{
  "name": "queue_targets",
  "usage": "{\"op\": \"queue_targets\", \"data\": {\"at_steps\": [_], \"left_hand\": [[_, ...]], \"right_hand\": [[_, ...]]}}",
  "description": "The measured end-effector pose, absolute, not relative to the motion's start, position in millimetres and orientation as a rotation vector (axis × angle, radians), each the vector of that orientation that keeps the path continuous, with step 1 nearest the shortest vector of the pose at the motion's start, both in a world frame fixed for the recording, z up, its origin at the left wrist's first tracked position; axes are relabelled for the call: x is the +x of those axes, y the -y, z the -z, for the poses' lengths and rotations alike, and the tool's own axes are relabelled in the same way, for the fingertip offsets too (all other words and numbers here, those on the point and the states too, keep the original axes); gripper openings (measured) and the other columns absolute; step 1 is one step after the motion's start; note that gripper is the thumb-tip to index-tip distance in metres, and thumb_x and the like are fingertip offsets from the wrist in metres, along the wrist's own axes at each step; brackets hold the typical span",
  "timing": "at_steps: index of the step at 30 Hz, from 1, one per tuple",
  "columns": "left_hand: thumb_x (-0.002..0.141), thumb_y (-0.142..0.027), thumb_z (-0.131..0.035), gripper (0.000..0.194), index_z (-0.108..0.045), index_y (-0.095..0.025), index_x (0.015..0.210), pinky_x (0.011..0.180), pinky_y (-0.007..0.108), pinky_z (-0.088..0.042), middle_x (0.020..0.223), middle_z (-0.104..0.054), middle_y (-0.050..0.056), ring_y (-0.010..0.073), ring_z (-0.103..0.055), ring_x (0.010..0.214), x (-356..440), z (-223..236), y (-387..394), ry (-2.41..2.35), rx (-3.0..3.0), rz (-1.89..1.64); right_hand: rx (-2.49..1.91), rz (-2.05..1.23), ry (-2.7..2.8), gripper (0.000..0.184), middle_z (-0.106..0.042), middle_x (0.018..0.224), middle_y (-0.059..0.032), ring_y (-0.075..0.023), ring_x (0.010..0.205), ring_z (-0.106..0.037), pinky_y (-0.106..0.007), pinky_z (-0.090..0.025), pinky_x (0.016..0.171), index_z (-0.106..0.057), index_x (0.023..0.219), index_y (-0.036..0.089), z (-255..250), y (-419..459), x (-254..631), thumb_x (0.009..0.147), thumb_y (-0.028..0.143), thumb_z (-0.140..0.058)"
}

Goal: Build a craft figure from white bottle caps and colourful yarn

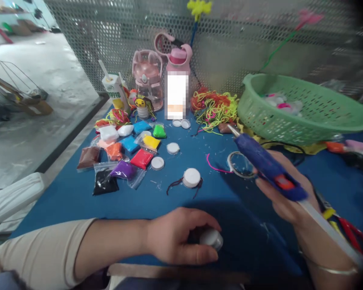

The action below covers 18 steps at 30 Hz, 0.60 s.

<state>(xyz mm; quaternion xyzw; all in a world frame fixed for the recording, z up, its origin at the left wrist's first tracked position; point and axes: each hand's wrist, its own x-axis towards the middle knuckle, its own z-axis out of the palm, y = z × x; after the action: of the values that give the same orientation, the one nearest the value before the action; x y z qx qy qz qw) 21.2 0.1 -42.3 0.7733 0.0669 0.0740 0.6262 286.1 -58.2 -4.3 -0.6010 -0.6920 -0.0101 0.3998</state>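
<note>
My left hand (181,235) curls its thumb and fingers around a small round white-topped piece (211,238) near the front of the blue table. In my right hand (286,197) is a blue hot glue gun (260,157), its metal nozzle aimed up and left; a whitish glue stick (329,229) sticks out behind. Between the hands and the bags sits a white round cap (191,177) with dark cords at its sides. A clear ring (241,164) with a pink cord (216,165) lies beyond the glue gun.
Bags of coloured clay (142,158) and loose white caps (157,163) cover the left side. A green basket (290,117) stands at the back right, beside tangled cords (214,106). Bottles (148,80) and a drink carton (116,90) line the back. Red-handled pliers (351,233) lie right.
</note>
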Motion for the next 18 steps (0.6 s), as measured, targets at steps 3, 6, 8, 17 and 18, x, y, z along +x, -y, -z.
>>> {"op": "queue_targets", "data": {"at_steps": [3,6,8,17,18], "left_hand": [[0.082,-0.041,-0.061,0.044,-0.057,-0.014,0.117,0.058,0.020,-0.045,0.085,-0.062,0.005,0.0113,-0.053,0.066,21.6,42.1,3.1,-0.189,1.846,-0.176],[0.081,-0.040,-0.062,0.042,-0.059,-0.015,0.115,0.064,0.022,-0.048,0.092,-0.061,0.006,0.0109,-0.054,0.069,22.1,42.1,6.7,-0.212,1.941,-0.236],[0.081,-0.039,-0.061,0.042,-0.059,-0.015,0.116,0.065,0.023,-0.049,0.095,-0.061,0.006,0.0111,-0.055,0.070,21.7,40.9,9.7,-0.222,1.977,-0.262],[0.082,-0.023,-0.059,0.039,-0.058,-0.019,0.121,0.072,0.025,-0.053,0.113,-0.054,0.009,0.0145,-0.058,0.088,17.2,15.1,12.2,-0.424,2.078,-0.655],[0.082,-0.023,-0.058,0.039,-0.059,-0.020,0.121,0.073,0.025,-0.053,0.115,-0.053,0.009,0.0149,-0.058,0.090,17.6,13.8,10.0,-0.466,2.075,-0.714]], "right_hand": [[-1.514,0.051,1.845,0.041,-0.057,0.119,-0.0110,-0.0264,0.109,-0.057,-0.041,-0.048,0.092,-0.052,0.120,0.023,-4.3,47.7,298.5,0.080,0.018,-0.058],[-1.699,0.057,1.839,0.041,-0.058,0.118,-0.0111,-0.0263,0.104,-0.059,-0.041,-0.049,0.090,-0.055,0.116,0.020,-11.3,44.3,316.5,0.076,0.019,-0.059],[-1.798,0.078,1.850,0.043,-0.059,0.116,-0.0101,-0.0274,0.106,-0.059,-0.041,-0.048,0.092,-0.058,0.115,0.020,-9.9,45.5,330.8,0.072,0.017,-0.059],[-2.069,0.092,1.954,0.049,-0.064,0.110,-0.0134,-0.0279,0.102,-0.063,-0.038,-0.050,0.090,-0.065,0.107,0.014,39.8,50.1,379.9,0.061,0.004,-0.050],[-2.083,0.094,1.965,0.052,-0.065,0.112,-0.0140,-0.0285,0.103,-0.064,-0.038,-0.050,0.089,-0.066,0.108,0.014,39.7,50.2,379.7,0.059,0.003,-0.051]]}}
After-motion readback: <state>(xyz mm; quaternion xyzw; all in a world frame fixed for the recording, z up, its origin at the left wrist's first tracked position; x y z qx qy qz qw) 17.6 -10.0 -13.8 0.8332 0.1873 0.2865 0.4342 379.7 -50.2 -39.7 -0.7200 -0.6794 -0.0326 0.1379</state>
